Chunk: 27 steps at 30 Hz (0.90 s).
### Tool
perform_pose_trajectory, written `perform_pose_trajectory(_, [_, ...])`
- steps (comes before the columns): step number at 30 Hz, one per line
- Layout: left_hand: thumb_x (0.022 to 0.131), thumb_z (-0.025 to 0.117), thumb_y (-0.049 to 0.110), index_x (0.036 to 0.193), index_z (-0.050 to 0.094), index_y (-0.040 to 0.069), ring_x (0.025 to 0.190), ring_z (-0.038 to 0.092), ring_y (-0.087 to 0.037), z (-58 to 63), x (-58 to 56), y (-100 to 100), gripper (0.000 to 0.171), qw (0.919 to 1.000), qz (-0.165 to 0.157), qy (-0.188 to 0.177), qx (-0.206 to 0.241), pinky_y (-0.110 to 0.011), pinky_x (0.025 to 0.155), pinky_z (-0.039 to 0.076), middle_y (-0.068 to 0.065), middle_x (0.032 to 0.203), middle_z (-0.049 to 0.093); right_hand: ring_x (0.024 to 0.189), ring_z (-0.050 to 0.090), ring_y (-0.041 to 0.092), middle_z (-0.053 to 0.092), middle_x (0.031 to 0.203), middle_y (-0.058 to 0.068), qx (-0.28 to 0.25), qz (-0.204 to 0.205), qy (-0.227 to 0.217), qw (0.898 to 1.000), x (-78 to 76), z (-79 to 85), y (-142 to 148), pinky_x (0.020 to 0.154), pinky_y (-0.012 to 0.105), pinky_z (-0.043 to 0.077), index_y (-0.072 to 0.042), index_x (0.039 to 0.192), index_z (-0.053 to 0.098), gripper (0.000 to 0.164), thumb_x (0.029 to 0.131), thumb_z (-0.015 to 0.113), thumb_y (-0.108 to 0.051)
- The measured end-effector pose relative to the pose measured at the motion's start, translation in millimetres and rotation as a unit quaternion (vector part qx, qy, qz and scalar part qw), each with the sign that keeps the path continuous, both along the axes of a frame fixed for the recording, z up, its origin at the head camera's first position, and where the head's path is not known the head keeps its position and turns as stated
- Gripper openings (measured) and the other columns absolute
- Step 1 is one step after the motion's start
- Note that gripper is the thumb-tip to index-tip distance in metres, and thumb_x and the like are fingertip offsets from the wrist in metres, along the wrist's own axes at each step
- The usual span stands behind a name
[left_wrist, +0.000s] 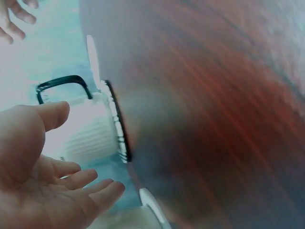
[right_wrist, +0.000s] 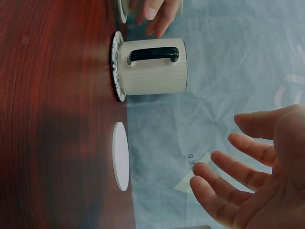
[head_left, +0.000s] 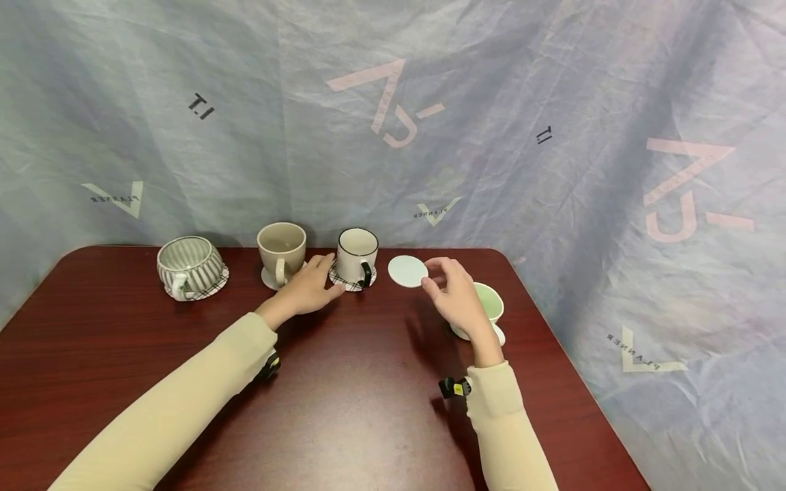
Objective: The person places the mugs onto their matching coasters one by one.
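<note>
A ribbed white mug (head_left: 348, 260) with a dark rim and black handle stands upright on a checkered coaster (head_left: 336, 279) at the back of the table. My left hand (head_left: 307, 290) is just left of it, fingers spread and thumb apart, holding nothing. To the mug's right lies a bare round white coaster (head_left: 406, 271). Close to this coaster's right edge hovers my right hand (head_left: 459, 300), fingers loosely bent; the right wrist view shows nothing in its grasp. Partly hidden behind that hand is a cup with a pale green inside (head_left: 491, 300).
A beige cup (head_left: 273, 256) on a white coaster stands beside my left hand. Farther left, a striped cup (head_left: 209, 269) sits on a patterned coaster. Behind the dark red table (head_left: 344, 382) hangs a grey printed cloth (head_left: 276, 123), also along its right side.
</note>
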<state>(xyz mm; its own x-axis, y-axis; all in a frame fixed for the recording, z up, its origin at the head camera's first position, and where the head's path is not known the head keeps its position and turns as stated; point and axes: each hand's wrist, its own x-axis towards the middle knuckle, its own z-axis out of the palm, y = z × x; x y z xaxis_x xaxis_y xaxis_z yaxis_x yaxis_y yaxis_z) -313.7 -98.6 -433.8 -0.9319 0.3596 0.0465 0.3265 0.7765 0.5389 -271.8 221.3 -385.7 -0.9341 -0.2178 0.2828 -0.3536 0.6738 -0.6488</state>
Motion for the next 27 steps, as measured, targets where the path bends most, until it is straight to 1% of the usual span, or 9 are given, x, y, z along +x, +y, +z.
perform_pose_trajectory(7, [0.105,0.065,0.033,0.166,0.024,-0.005,0.147,0.042,-0.049,10.1,10.3,5,0.083,0.9996,-0.006,0.026,0.013,-0.064,0.119,0.036,-0.029,0.163,0.036,0.110,0.070,0.032,0.062,0.126,0.015,-0.004,0.003,-0.005,1.000,1.1,1.5,4,0.092,0.047,0.060,-0.005,0.136,0.063,0.034,0.103,0.067,-0.013])
perform_pose_trajectory(11, [0.103,0.068,0.030,0.164,0.029,-0.006,0.144,0.044,-0.050,15.2,15.4,7,0.081,0.9984,-0.005,0.046,0.033,-0.067,0.117,0.037,-0.030,0.160,0.039,0.110,0.071,0.033,0.062,0.127,0.015,-0.006,0.007,-0.006,1.000,1.4,2.7,5,0.092,0.048,0.060,-0.004,0.136,0.063,0.034,0.103,0.067,-0.012])
perform_pose_trajectory(15, [0.102,0.068,0.026,0.162,0.031,-0.008,0.144,0.044,-0.051,19.0,17.2,8,0.078,0.9968,-0.005,0.067,0.044,-0.065,0.118,0.037,-0.031,0.159,0.040,0.111,0.070,0.034,0.061,0.130,0.015,0.000,0.013,-0.006,1.000,0.9,5.1,7,0.092,0.048,0.060,-0.004,0.136,0.062,0.034,0.104,0.066,-0.012])
perform_pose_trajectory(20, [0.104,0.068,0.027,0.163,0.031,-0.006,0.146,0.044,-0.048,28.3,22.0,12,0.077,0.9961,-0.005,0.077,0.042,-0.060,0.121,0.036,-0.028,0.161,0.040,0.111,0.071,0.034,0.061,0.130,0.014,0.006,0.004,-0.006,1.000,2.9,9.2,11,0.089,0.049,0.060,-0.008,0.137,0.063,0.034,0.104,0.067,-0.015])
perform_pose_trajectory(24, [0.104,0.068,0.029,0.163,0.033,-0.004,0.146,0.045,-0.046,38.2,28.5,19,0.077,0.9954,-0.007,0.087,0.040,-0.062,0.119,0.037,-0.027,0.159,0.042,0.109,0.072,0.033,0.062,0.129,0.014,0.008,-0.002,-0.005,1.000,4.9,12.0,14,0.088,0.049,0.060,-0.010,0.137,0.063,0.034,0.104,0.067,-0.016])
perform_pose_trajectory(27, [0.103,0.068,0.030,0.164,0.034,-0.002,0.146,0.045,-0.044,43.0,32.0,25,0.077,0.9951,-0.013,0.088,0.042,-0.062,0.118,0.038,-0.025,0.159,0.044,0.109,0.072,0.032,0.062,0.129,0.014,0.008,-0.001,-0.004,1.000,5.8,13.7,17,0.088,0.049,0.060,-0.009,0.138,0.062,0.034,0.104,0.067,-0.017])
